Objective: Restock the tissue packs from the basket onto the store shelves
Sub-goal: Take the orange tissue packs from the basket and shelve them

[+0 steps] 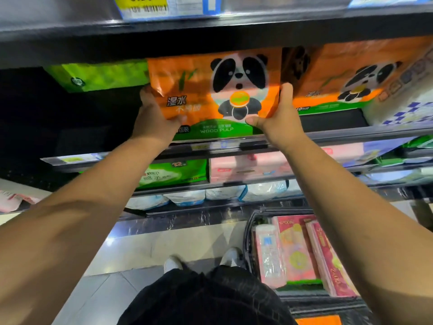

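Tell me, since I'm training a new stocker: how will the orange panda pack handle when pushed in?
Probably squashy: the orange panda pack wrinkles by the left hand. Likely light: that and the right hand hold it by its sides. Glossy film may slip.

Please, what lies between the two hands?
In the head view, one orange panda tissue pack fills the stretch: the left hand and right hand grip its two sides.

Glossy pale tile floor (140,249) (light glare on it); dark marbled strip (187,219) beyond.

Yel. price tag (147,2) up top; wht shoes (230,255) btm.
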